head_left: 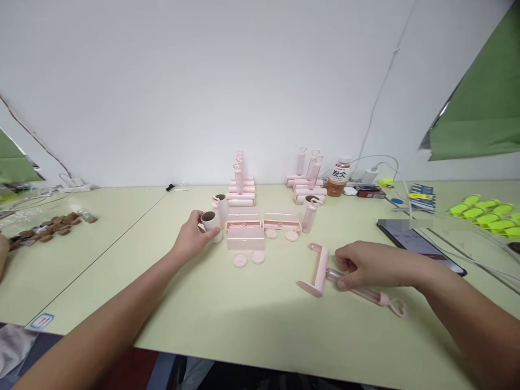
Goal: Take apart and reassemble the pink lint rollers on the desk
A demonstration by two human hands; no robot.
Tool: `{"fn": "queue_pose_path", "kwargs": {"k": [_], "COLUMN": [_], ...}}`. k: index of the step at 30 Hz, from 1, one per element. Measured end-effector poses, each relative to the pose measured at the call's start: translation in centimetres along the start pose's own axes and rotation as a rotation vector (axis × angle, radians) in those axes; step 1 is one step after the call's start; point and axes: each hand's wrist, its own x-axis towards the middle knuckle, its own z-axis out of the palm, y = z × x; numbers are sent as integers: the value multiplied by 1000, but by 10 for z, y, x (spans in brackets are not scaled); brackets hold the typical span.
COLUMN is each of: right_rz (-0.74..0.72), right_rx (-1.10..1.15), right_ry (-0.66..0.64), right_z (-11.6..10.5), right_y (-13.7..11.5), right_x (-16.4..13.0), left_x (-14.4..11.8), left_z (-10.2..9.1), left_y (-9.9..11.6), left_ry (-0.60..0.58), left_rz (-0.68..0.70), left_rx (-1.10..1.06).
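My left hand grips a white paper roll with a brown core that stands upright on the pale green table. A second roll stands just behind it. My right hand holds the clear pink handle of a lint-roller frame that lies on the table; its heart-shaped end points toward me. Between my hands lie pink cover shells and several round pink end caps.
Stacks of pink roller parts stand by the wall, beside a drink bottle. A phone and cables lie to the right, yellow-green pieces at far right, and brown pieces at left.
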Motion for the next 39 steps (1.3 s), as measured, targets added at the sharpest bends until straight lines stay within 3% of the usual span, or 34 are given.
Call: {"fn": "queue_pose_path", "kwargs": {"k": [5, 9, 10, 12, 15, 18, 20, 22, 29, 39], "right_rz": [16, -126, -184, -306, -469, -567, -600, -625, -643, -712], "right_rx": [49, 77, 75, 88, 172, 250, 267, 274, 311, 376], "right_ry": [-111, -20, 31, 146, 294, 373, 411, 435, 364, 271], "right_z": [6, 8, 8, 8, 11, 17, 20, 24, 32, 35], "right_y": [-7, -12, -16, -24, -38, -45, -45, -43, -42, -45], "right_x": [1, 2, 2, 2, 1, 1, 3, 6, 15, 14], "left_x": [-2, -23, -31, -48, -68, -74, -72, -69, -75, -76], "left_z": [-4, -13, -13, -8, 11, 35, 47, 55, 67, 66], "left_y": [0, 13, 20, 39, 73, 99, 105, 104, 93, 91], "left_ry": [33, 338, 355, 213, -321, -680, -832, -892, -909, -929], "left_rz": [9, 68, 117, 249, 384, 363, 298, 234, 92, 20], "left_rx": [34, 9, -38, -146, -253, -411, -548, -658, -900, -989]}}
